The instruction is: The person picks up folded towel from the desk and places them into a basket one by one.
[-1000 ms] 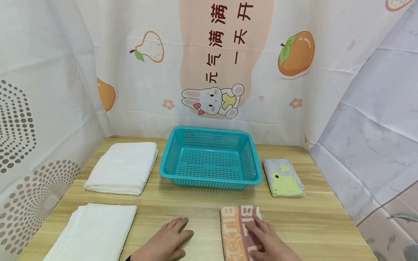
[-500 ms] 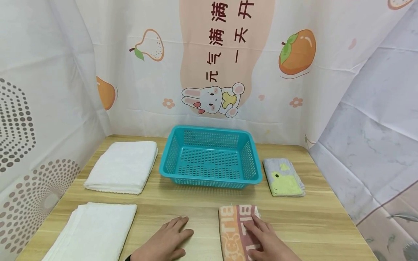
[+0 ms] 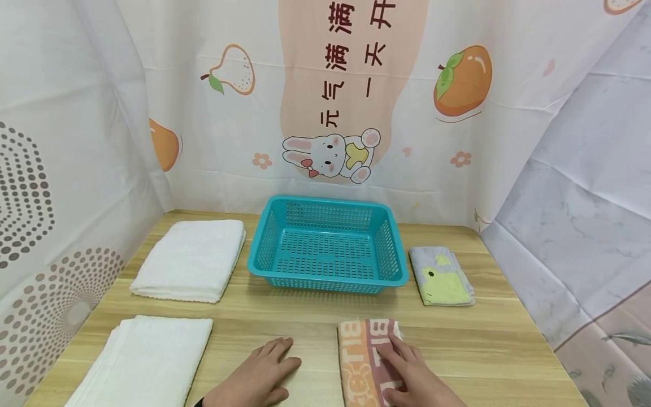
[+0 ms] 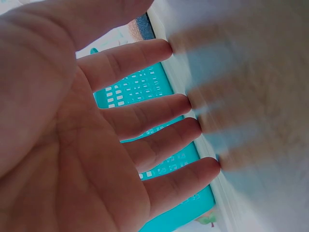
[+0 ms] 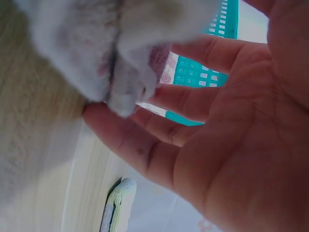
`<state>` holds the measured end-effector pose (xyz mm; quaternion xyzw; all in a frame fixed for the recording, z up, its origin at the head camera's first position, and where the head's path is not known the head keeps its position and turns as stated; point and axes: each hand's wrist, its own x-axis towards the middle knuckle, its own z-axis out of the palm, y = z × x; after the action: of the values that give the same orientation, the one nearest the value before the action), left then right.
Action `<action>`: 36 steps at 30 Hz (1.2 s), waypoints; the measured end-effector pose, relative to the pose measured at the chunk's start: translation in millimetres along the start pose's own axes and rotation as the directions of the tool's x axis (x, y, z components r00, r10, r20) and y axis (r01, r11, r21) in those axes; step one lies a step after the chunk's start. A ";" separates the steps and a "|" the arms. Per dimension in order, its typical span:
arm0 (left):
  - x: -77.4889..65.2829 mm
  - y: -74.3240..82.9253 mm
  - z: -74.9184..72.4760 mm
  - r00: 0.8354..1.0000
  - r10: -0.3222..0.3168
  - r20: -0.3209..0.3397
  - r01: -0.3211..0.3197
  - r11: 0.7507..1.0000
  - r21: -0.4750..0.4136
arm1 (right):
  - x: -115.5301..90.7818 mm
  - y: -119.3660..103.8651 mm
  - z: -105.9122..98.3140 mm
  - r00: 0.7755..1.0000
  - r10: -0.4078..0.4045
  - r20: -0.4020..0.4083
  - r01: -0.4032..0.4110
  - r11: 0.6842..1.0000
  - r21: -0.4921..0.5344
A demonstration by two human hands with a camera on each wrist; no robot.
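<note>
Right hand [image 3: 419, 376] along a patterned towel's edge, left hand [image 3: 259, 376] resting on wood

The right hand lies with fingers loosely extended and a little apart over the right side of the folded orange-and-maroon towel [image 3: 356, 362], which lies flat on the wood-grain tabletop [image 3: 285, 319] near the front edge of view. Contact along that side probably serves to steady or square it while the table bears its weight. The right wrist view is blurred at the fold, so whether any finger slips beneath it I cannot tell.

The left hand holds nothing; its spread fingertips touch the wood, apart from the towel, seemingly just for support.

Beyond the hands, the turquoise perforated basket [image 3: 325, 280] sits upright, its mouth facing up, in easy reach of both. To its right lies a small folded grey towel with a yellow-green animal motif [image 3: 442, 277]; to its left, a folded white towel [image 3: 193, 260], with another white towel [image 3: 147, 356] nearer the person. Spacing them apart presumably leaves the middle as working room. A fruit-and-rabbit-print curtain [image 3: 229, 141] hangs behind.
</note>
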<state>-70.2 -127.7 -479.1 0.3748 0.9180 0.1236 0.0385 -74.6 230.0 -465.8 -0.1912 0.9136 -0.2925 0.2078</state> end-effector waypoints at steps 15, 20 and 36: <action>0.7 0.2 0.3 1.000 -0.008 0.025 0.009 1.000 -0.021 | 2.1 -4.2 2.3 1.000 -0.026 0.003 0.026 0.999 -0.026; -0.3 -0.8 1.0 1.000 -0.004 0.029 0.005 1.000 -0.028 | 3.2 -4.1 4.2 0.999 -0.046 -0.004 0.046 0.998 -0.034; -2.1 -2.3 4.4 1.000 0.009 0.006 -0.009 1.000 -0.022 | 6.3 -11.0 4.9 1.000 -0.015 0.022 0.015 1.000 -0.008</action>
<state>-69.6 -129.9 -484.0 0.3788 0.9148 0.1327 0.0451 -75.0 216.4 -464.4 -0.2022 0.9110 -0.2881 0.2149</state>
